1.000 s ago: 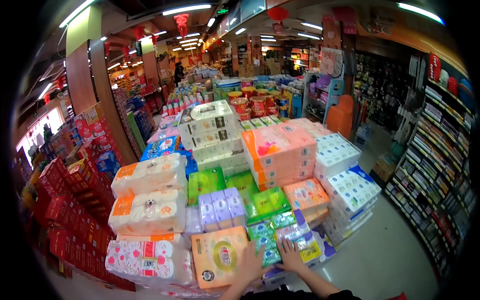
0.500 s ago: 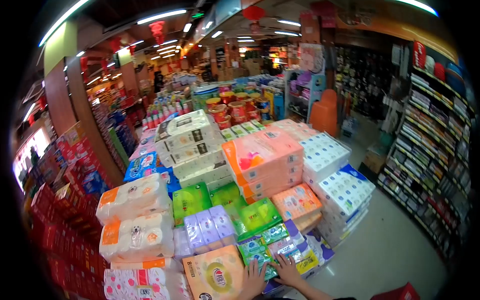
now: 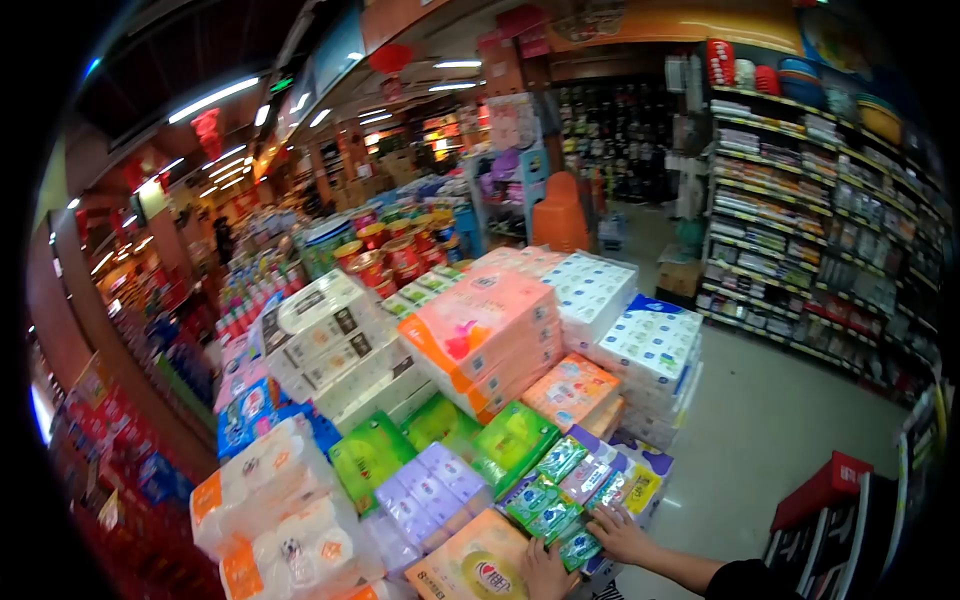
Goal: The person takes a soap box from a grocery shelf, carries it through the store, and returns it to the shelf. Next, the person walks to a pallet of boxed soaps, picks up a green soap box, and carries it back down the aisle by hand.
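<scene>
Small green tissue packs (image 3: 541, 506) lie in a cluster at the lower middle, on a larger purple package. My left hand (image 3: 547, 573) rests at their near edge, fingers stretched out, beside a peach-orange tissue pack (image 3: 468, 562). My right hand (image 3: 618, 536) lies with its fingers apart on the right side of the cluster, close to a yellow-labelled purple package (image 3: 642, 487). One small green pack (image 3: 579, 549) sits between the two hands, touched at its sides. Neither hand shows a closed grip.
Purple tissue packs (image 3: 432, 482), green packs (image 3: 515, 441) and a tall pink stack (image 3: 485, 315) surround the cluster. Toilet roll bundles (image 3: 300, 548) stand at left, white-and-blue stacks (image 3: 650, 335) at right. Beyond the aisle floor (image 3: 770, 400) are stocked shelves (image 3: 770, 215).
The view has turned to the right, so the stacks appear farther left and a red box shows at lower right. Both hands remain at the small green packs, slightly shifted.
</scene>
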Tool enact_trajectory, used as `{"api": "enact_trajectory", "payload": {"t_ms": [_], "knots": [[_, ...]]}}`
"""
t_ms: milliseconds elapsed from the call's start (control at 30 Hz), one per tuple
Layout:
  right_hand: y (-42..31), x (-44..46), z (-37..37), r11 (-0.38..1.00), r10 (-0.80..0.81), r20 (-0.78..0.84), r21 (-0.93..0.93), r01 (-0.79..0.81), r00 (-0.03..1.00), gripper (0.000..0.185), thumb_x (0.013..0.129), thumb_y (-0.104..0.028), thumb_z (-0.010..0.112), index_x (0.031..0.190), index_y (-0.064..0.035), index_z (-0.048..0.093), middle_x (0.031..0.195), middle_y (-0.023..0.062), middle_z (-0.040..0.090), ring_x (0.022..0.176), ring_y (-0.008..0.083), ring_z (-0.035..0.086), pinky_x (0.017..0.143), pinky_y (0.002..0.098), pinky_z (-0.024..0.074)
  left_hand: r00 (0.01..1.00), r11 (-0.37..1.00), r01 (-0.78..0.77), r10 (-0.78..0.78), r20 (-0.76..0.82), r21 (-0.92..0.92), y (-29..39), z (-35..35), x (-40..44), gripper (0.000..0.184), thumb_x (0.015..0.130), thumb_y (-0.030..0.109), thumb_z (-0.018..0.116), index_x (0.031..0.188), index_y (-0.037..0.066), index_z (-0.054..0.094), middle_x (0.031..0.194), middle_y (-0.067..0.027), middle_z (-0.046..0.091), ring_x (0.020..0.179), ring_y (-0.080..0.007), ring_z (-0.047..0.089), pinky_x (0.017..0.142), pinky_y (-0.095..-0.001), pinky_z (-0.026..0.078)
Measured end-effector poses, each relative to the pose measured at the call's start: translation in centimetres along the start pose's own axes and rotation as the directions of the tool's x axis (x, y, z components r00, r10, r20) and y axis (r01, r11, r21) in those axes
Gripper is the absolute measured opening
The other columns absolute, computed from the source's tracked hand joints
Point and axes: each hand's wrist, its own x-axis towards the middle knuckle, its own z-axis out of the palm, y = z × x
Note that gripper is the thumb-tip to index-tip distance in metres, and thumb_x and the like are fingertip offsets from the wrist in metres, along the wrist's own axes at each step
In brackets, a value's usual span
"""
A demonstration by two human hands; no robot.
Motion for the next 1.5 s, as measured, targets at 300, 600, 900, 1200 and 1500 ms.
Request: {"api": "enact_trajectory", "payload": {"t_ms": [300,600,900,1200,1500], "knots": [[-6.8,-9.9,0.4,0.869,0.484,-0.065,0.157,-0.47,0.873,0.065,0.064,-0.035,0.077,0.117,-0.0087,0.049,0.119,0.0118,0.053,0.115,0.0283,0.05,0.101,0.0479,0.0331,0.893,0.939,-0.33,0.343,0.291,-0.093,-0.4,0.0,-1.4,0.069,0.068,0.033,0.071,0.125,0.003,0.048,0.127,-0.0264,0.044,0.125,-0.0454,0.034,0.105,-0.0581,0.022],[-14.2,-24.0,-3.2,0.452,0.778,0.295,0.35,-0.821,0.554,0.072,0.089,-0.029,0.061,0.145,-0.0001,0.026,0.144,0.0194,0.037,0.135,0.0266,0.033,0.109,0.0373,0.0284,0.53,0.778,-0.36,0.624,0.574,-0.515,6.2,3.1,-6.0,0.077,0.063,0.049,0.075,0.126,0.011,0.051,0.13,-0.0154,0.048,0.129,-0.0336,0.036,0.103,-0.0624,0.019],[-32.0,-36.9,-7.5,-0.359,0.932,0.354,0.931,-0.06,-0.075,0.057,0.085,-0.032,0.069,0.129,-0.0062,0.045,0.114,0.0079,0.055,0.106,0.0161,0.052,0.091,0.0289,0.0425,-0.103,0.801,-0.008,0.595,0.797,-0.599,20.6,-3.2,-14.0,0.057,0.086,0.047,0.059,0.128,0.01,0.049,0.112,-0.0205,0.06,0.106,-0.032,0.056,0.091,-0.0356,0.044],[-52.8,-43.7,-13.0,-0.259,0.826,0.077,0.931,-0.256,-0.558,0.086,0.071,-0.041,0.08,0.133,0.0013,0.037,0.11,0.0148,0.057,0.096,0.0203,0.056,0.085,0.0312,0.0458,-0.569,0.517,0.078,0.725,0.388,-0.852,26.2,-3.2,-32.6,0.055,0.089,0.032,0.059,0.134,0.004,0.044,0.12,-0.0182,0.057,0.109,-0.0254,0.055,0.094,-0.0367,0.044],[-64.9,-44.7,-15.4,-0.053,0.326,0.089,0.996,0.075,-0.941,0.048,0.092,-0.021,0.055,0.13,0.0017,0.037,0.113,0.0141,0.056,0.099,0.0182,0.054,0.081,0.032,0.0464,-0.858,0.431,0.169,0.507,0.084,-0.886,31.7,-10.7,-47.2,0.056,0.087,0.025,0.063,0.134,0.003,0.044,0.121,-0.0154,0.057,0.109,-0.0225,0.055,0.094,-0.0362,0.044]]}}
